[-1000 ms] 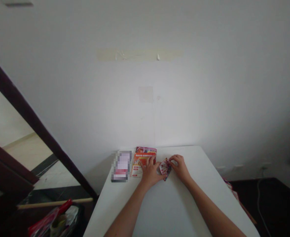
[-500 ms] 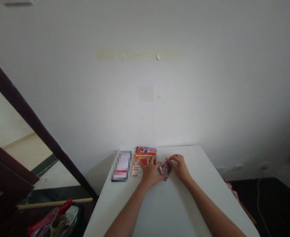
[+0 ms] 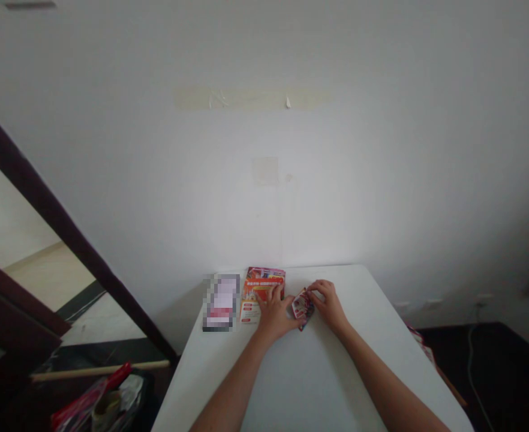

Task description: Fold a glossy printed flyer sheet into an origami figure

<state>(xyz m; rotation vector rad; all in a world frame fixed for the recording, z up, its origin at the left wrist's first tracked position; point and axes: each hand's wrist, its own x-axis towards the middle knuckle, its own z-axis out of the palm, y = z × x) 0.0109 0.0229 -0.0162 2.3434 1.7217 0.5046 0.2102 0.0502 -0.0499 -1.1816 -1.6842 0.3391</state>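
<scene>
My left hand [image 3: 274,313] lies with its fingers spread over an orange, red and white printed leaflet [image 3: 250,312]. Its thumb reaches right to the lower edge of a small red and white printed paper piece [image 3: 299,305], which seems folded. The upper right edge of that piece is pinched between the thumb and fingers of my right hand [image 3: 328,301]. Dark printing shows on its lower part, near the tabletop. My fingers cover part of both papers, so I cannot tell how many layers the small one has.
A phone-like slab [image 3: 222,303], blurred out, lies left of the leaflet on the white table [image 3: 304,378]. The table's far edge meets a pale wall [image 3: 358,150]. Down on the left are a wooden stick [image 3: 107,370] and a container of mixed items. A cable [image 3: 471,360] hangs at right.
Both hands stay in nearly the same place. The small paper piece has shifted slightly in its tilt between them.
</scene>
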